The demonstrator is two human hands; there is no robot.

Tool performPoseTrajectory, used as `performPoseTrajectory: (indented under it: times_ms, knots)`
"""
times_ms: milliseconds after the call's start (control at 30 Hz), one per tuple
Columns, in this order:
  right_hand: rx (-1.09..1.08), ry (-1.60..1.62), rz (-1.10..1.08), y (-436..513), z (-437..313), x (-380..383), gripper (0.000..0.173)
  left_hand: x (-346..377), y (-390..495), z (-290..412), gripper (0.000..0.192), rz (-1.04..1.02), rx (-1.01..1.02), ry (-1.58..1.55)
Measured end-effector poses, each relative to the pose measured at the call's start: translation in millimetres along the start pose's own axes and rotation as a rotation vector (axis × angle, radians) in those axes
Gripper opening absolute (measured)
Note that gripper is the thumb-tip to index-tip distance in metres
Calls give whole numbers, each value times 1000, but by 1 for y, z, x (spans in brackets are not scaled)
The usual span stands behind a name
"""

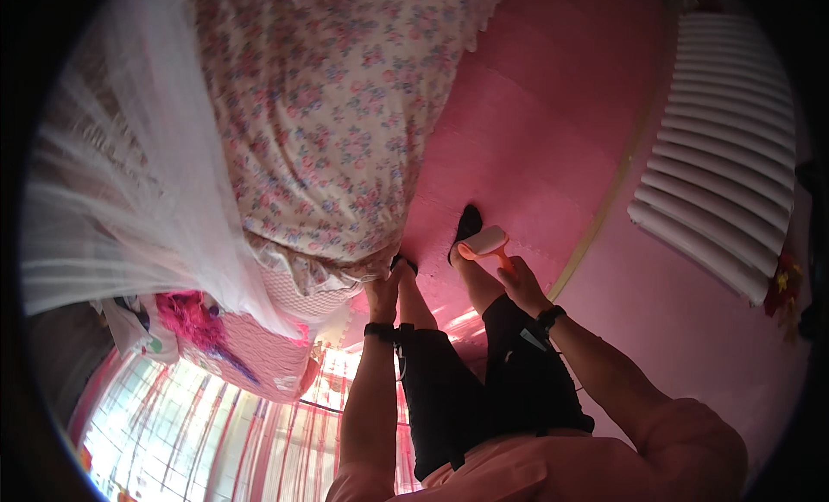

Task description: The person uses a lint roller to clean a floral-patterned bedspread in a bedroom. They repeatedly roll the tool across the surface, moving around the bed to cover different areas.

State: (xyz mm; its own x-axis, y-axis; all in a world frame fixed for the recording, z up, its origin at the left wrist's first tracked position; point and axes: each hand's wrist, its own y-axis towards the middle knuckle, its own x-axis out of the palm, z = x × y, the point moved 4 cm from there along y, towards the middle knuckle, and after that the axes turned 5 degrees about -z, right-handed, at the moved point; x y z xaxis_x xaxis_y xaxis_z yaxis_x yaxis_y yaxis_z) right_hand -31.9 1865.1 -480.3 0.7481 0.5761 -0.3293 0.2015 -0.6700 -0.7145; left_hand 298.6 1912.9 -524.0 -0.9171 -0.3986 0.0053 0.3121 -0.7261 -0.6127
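My right hand [526, 287] grips the orange handle of a lint roller [486, 243]. Its pale roller head is held up over the pink floor, in front of my right shin and shoe. At the near corner of the bed, my left hand [383, 300] holds the gathered edge of a floral bedsheet [350, 139], its fingers partly hidden. The sheet spreads away from me over the bed, with wrinkles and a bunched hem at this end. Beneath that hem shows a pale quilted mattress side [301, 298].
White netting [168, 178] hangs along the bed's left side. A pink quilted cover [259, 353] with a bright pink fluffy item [191, 320] lies near the curtained window [194, 431]. A white radiator [719, 158] is on the right wall. Pink foam mats [524, 132] cover the floor.
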Motion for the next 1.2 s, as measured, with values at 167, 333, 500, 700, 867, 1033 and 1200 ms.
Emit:
performPoseTrajectory:
  times_ms: [167, 333, 500, 700, 867, 1033, 1200]
  knots:
    - [155, 344, 85, 2, -21, 7, 42, 27, 9, 0, 16, -264, -178, 52]
    - [-196, 461, 160, 12, -76, 2, 40, 45, -60, 37, 42, -186, -155, -104]
    - [-296, 84, 29, -18, -69, 15, 41, 79, -72, 68, 75, -427, -513, -922]
    - [-88, 220, -28, -82, -11, 14, 37, 61, -75, 78, 77, -301, -626, -559]
    - [-152, 480, 314, -50, -22, -15, 38, 66, -81, 81, 80, -348, -698, -663]
    - [-85, 409, -2, -36, -45, 32, 31, 79, -84, 91, 78, -400, -679, -737]
    - [-81, 429, 63, -98, -9, 26, 30, 49, -88, 85, 63, -373, -518, -130]
